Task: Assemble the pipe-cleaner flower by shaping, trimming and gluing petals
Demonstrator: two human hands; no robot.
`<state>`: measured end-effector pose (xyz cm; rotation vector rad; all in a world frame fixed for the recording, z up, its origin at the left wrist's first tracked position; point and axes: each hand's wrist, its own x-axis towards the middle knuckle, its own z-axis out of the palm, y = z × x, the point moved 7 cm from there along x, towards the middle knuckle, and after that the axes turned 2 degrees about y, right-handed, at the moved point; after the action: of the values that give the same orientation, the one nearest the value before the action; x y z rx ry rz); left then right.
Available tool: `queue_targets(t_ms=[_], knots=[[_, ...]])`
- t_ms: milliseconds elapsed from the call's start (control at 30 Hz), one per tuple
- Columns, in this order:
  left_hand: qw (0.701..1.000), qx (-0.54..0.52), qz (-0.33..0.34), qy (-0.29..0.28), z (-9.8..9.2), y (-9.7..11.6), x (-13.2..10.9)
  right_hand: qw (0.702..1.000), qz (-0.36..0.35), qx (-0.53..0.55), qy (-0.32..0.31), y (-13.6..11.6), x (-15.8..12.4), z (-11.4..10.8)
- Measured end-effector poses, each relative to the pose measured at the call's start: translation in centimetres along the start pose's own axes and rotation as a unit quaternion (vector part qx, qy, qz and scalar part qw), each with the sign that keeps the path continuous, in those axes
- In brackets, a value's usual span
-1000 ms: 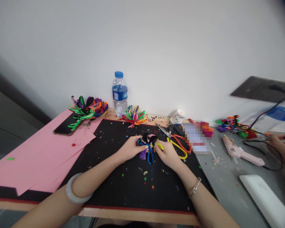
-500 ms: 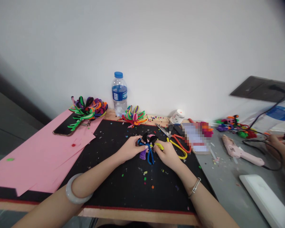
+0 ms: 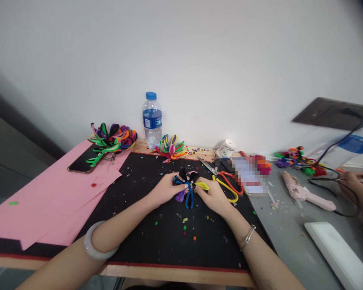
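Bundle point(image 3: 190, 186), centre of frame, gripped between left hand point(image 3: 165, 190) and right hand point(image 3: 214, 196), equally close; no clear long axis, blue loop point(image 3: 189, 199) toward frame bottom, yellow loop point(image 3: 203, 185) rightward.

The looped piece point(image 3: 190, 185) is showing blue, black, purple and yellow. The mat point(image 3: 151, 245) is looking mainly black, with its front edge showing red. The paper sheets point(image 3: 63, 189) are showing one plain pink. The bottle point(image 3: 152, 133) is wearing a blue cap point(image 3: 151, 96) and a blue label point(image 3: 148, 121) with white marks. The leftmost bundle point(image 3: 115, 139) is mixing green, black, purple and orange. The glue gun point(image 3: 309, 195) is appearing pale pink.
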<state>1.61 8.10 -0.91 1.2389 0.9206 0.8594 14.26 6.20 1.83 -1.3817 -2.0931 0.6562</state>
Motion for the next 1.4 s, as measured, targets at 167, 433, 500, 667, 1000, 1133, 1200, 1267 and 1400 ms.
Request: queue_targets(t_ms=[167,433,500,667,1000,1133,1200,1267,1400], knots=[[1.000,-0.001,0.002,-0.005,0.10,-0.07,0.01,1.000,0.000,0.004,-0.002,-0.07,-0.03,0.06],[1.000,0.012,0.004,-0.010,0.25,0.08,-0.02,1.000,-0.002,0.003,-0.001,-0.14,-0.04,0.03],[1.000,0.017,0.007,-0.010,0.22,0.03,-0.01,1.000,-0.003,0.000,0.001,-0.13,-0.04,0.02],[1.000,0.024,0.013,-0.008,0.11,-0.09,0.03,1.000,-0.003,-0.006,0.003,-0.11,-0.09,0.09],[0.999,0.031,0.012,-0.010,0.20,0.18,-0.04,1.000,-0.003,-0.009,0.006,0.01,-0.09,0.13],[0.999,0.030,0.012,-0.010,0.22,0.13,-0.03,1.000,-0.002,-0.008,0.009,-0.02,-0.10,0.10],[0.999,0.030,0.013,-0.011,0.22,0.16,-0.01,1.000,-0.001,-0.007,0.011,-0.04,-0.10,0.07],[0.999,0.029,0.013,-0.013,0.26,0.24,0.00,1.000,0.000,-0.006,0.011,-0.05,-0.11,0.07],[0.999,0.026,0.010,-0.018,0.38,0.43,-0.02,1.000,0.003,-0.004,0.007,-0.07,-0.11,0.14]])
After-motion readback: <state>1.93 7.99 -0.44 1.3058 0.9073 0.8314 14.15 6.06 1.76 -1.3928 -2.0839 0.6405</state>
